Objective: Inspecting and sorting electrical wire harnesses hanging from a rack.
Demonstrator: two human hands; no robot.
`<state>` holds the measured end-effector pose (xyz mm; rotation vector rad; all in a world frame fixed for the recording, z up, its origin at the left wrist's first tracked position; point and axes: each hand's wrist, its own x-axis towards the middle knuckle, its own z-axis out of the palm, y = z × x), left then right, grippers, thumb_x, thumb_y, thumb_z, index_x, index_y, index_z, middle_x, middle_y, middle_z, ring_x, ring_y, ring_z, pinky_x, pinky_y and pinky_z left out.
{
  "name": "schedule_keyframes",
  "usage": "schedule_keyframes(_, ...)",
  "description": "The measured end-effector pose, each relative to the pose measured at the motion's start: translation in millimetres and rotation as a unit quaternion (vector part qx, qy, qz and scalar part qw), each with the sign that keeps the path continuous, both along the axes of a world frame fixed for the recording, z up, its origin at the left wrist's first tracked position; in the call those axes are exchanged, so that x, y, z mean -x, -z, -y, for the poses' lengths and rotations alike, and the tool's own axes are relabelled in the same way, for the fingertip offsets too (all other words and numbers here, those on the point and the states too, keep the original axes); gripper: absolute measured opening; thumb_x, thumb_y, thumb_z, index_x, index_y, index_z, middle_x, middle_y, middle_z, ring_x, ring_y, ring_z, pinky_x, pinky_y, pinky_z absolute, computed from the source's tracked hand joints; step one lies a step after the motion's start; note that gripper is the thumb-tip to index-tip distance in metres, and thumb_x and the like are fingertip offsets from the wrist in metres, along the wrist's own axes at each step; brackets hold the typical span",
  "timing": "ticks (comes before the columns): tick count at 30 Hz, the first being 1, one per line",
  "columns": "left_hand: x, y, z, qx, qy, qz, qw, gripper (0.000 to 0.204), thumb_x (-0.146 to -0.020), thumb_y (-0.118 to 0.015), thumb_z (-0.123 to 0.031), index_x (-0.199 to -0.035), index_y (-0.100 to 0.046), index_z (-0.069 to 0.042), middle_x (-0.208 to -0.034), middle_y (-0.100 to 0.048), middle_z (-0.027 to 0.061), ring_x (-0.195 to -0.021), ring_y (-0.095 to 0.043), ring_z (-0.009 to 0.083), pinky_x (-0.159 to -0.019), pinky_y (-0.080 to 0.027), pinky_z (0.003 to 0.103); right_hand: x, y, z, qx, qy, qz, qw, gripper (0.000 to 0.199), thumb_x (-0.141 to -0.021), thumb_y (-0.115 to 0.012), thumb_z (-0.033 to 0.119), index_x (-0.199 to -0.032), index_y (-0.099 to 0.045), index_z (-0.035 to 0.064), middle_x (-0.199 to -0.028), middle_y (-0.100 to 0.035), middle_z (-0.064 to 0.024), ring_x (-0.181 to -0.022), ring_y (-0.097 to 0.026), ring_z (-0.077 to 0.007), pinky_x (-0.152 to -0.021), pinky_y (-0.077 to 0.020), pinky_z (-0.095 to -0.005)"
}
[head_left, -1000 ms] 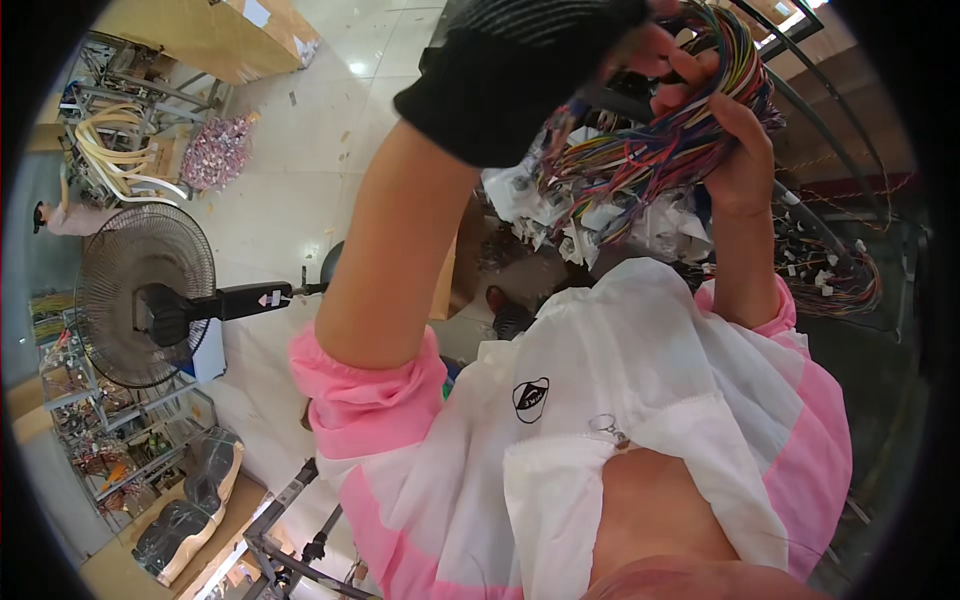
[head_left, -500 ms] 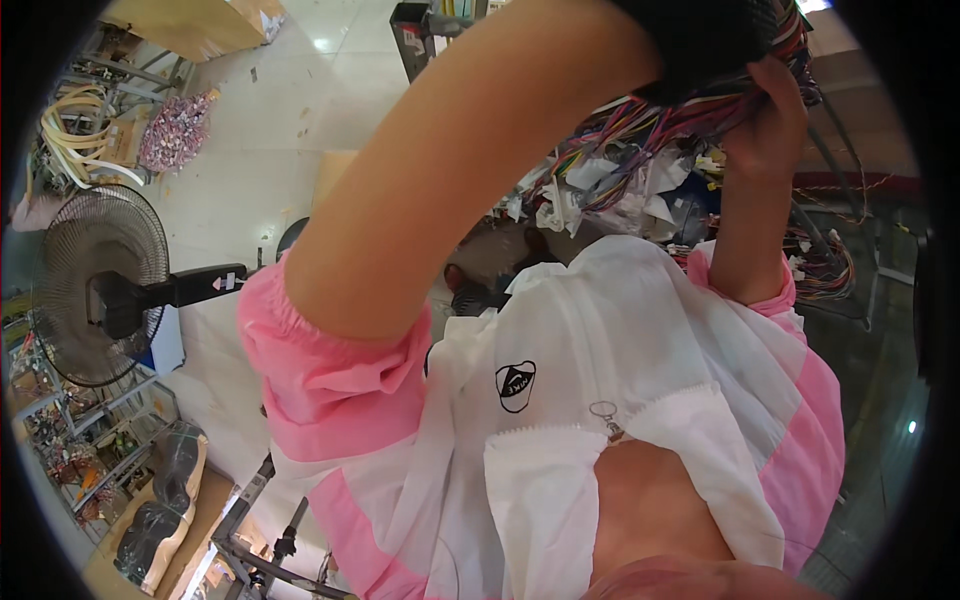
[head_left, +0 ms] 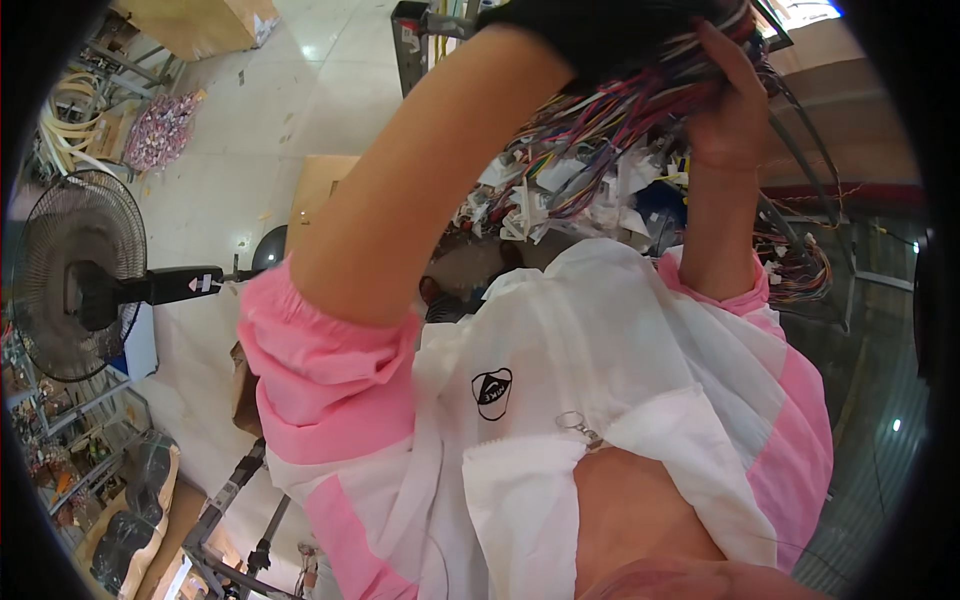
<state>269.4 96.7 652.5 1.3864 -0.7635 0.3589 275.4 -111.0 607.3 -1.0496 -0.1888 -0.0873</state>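
Note:
A thick bundle of multicoloured wires (head_left: pixel 640 112) spans the top of the view, its loose strands fanning down toward the lower left. Against its upper side is my left hand (head_left: pixel 610 38), in a black glove or cover; its fingers are blurred and out of sight. My right hand (head_left: pixel 735 115), bare, is closed round the bundle from the right, one digit lying across the wires. White connectors (head_left: pixel 525 210) show among the strand ends, below the bundle.
A standing fan (head_left: pixel 80 275) is at the left, near metal racks with more wires. Cardboard boxes (head_left: pixel 195 28) stand at the far left. A metal frame post (head_left: pixel 410 45) rises beyond my left arm. More coiled wires (head_left: pixel 805 270) hang at the right.
Both hands have shifted left and slightly up in the view, my gloved left hand the most. More of the wire bundle shows between my arms. The whole view has turned slightly.

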Motion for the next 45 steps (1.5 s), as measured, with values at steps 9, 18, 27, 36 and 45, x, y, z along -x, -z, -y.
schedule_keyframes(9, 86.8, 106.3, -17.6, -0.119, -0.211, -0.037, 0.969, 0.027, -0.074, -0.059, 0.004, -0.100, -0.061, -0.002, -0.092, -0.061, 0.0098, -0.078, -0.061, 0.0217, -0.074, -0.049, 0.031, 15.7, -17.1, -62.0, -0.066, -0.170, 0.046, 0.982, 0.030, -0.081, -0.054, 0.002, -0.111, -0.051, 0.0013, -0.090, -0.061, -0.0077, -0.087, -0.062, -0.0277, -0.079, -0.0512, -0.0400)
schedule_keyframes(18, 93.2, 141.8, 5.0, -0.084, -0.248, -0.105, 0.959, 0.026, -0.075, -0.062, -0.004, -0.101, -0.062, -0.004, -0.088, -0.056, 0.0091, -0.079, -0.058, 0.0223, -0.072, -0.047, 0.032, 21.3, -17.4, -75.5, -0.046, -0.093, -0.032, 0.994, 0.022, -0.080, -0.058, 0.003, -0.102, -0.058, 0.0020, -0.087, -0.064, -0.0067, -0.084, -0.064, -0.0270, -0.078, -0.0518, -0.0393)
schedule_keyframes(27, 93.7, 148.6, 3.7, -0.131, -0.313, -0.061, 0.939, 0.016, -0.077, -0.068, -0.013, -0.088, -0.063, -0.003, -0.080, -0.058, 0.0087, -0.078, -0.060, 0.0216, -0.069, -0.048, 0.032, 20.3, -14.8, -83.1, -0.054, -0.074, -0.055, 0.994, 0.018, -0.080, -0.058, 0.003, -0.097, -0.058, 0.0024, -0.087, -0.064, -0.0065, -0.082, -0.063, -0.0250, -0.077, -0.0517, -0.0374)
schedule_keyframes(36, 91.1, 155.7, -0.1, -0.122, -0.286, -0.138, 0.940, 0.017, -0.081, -0.064, -0.019, -0.082, -0.062, -0.002, -0.077, -0.059, 0.0111, -0.071, -0.058, 0.0233, -0.065, -0.046, 0.032, 19.9, -11.0, -89.7, -0.074, -0.090, -0.045, 0.992, 0.019, -0.080, -0.057, 0.002, -0.099, -0.057, 0.0016, -0.088, -0.063, -0.0069, -0.084, -0.062, -0.0246, -0.079, -0.0505, -0.0372)
schedule_keyframes(45, 97.5, 137.3, -1.1, -0.173, -0.417, 0.007, 0.892, 0.024, -0.075, -0.068, -0.024, -0.088, -0.061, -0.004, -0.080, -0.060, 0.0118, -0.072, -0.059, 0.0287, -0.067, -0.047, 0.037, 10.0, 3.2, -80.6, -0.014, -0.095, 0.037, 0.995, 0.023, -0.082, -0.058, 0.004, -0.105, -0.057, 0.0000, -0.098, -0.062, -0.0088, -0.094, -0.061, -0.0249, -0.085, -0.0497, -0.0390)
